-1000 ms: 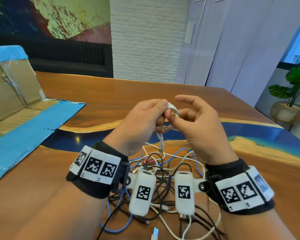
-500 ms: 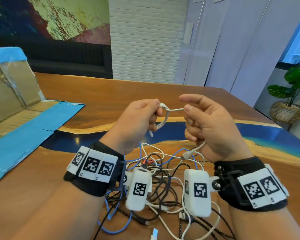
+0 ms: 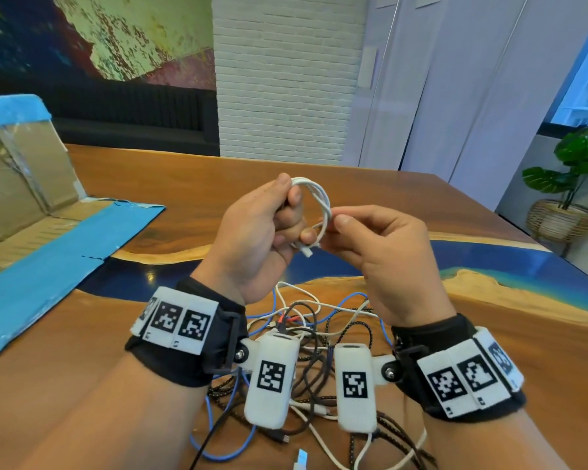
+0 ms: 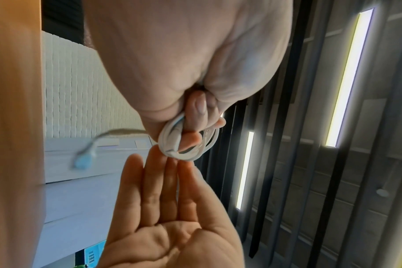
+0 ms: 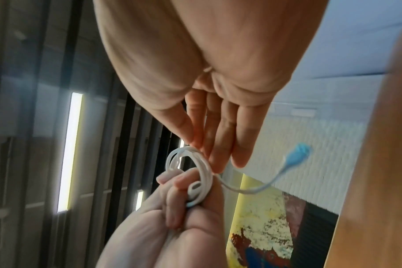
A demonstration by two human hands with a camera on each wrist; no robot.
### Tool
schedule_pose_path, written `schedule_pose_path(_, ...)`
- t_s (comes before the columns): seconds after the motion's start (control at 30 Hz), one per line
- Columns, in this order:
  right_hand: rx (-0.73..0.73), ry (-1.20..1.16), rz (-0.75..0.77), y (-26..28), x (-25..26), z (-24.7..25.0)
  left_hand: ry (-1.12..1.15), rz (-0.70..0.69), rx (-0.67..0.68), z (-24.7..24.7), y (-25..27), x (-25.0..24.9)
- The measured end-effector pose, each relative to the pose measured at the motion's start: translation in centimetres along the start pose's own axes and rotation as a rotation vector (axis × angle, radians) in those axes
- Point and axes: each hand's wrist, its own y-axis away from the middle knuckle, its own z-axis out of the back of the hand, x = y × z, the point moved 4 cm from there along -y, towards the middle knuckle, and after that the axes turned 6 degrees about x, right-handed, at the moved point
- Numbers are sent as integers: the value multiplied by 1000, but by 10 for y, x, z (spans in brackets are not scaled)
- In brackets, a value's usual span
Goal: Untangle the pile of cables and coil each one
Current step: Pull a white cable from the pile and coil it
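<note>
A white cable (image 3: 319,201) is wound into a small coil of several loops, held up over the table. My left hand (image 3: 265,232) grips the coil's left side in curled fingers. My right hand (image 3: 374,245) meets it from the right, its thumb and straight fingertips (image 3: 343,219) pinching the loops. A white plug (image 3: 307,252) sticks out below the coil. The left wrist view shows the coil (image 4: 186,145) and a blurred loose tail (image 4: 85,156). The right wrist view shows the coil (image 5: 195,172) and the tail's bluish plug (image 5: 298,150). The tangled pile (image 3: 319,337) lies under my wrists.
The pile has black, white, blue and braided cables on the wooden table (image 3: 184,184). A loose white plug (image 3: 301,460) lies near the front edge. An opened cardboard box with blue tape (image 3: 31,212) lies at the left. A potted plant (image 3: 567,184) stands beyond the table's right side.
Half a second ago my right hand held the cable stretched away from the left. Now it is back at the coil, another loop is on, and both hands are a little higher.
</note>
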Motion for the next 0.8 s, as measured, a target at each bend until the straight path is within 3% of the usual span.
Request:
schedule_pose_path(0.13, -36, -57, -35, 2, -6, -7, -63, -4, 0, 3, -1, 1)
schedule_pose_path(0.47, -87, -57, -9, -2, -3, -2, -470, -29, 166, 1, 2, -7)
schedule_pose_path(0.53, -17, -138, -64, -2, -2, -4, -498, -31, 143, 8, 2, -12)
schedule_pose_path(0.7, 318, -366, -150, 5, 2, -21, -476, 7, 178, 9, 3, -11)
schedule_pose_path(0.8, 312, -403, -175, 5, 1, -22, -470, 9, 198, 4, 3, -6)
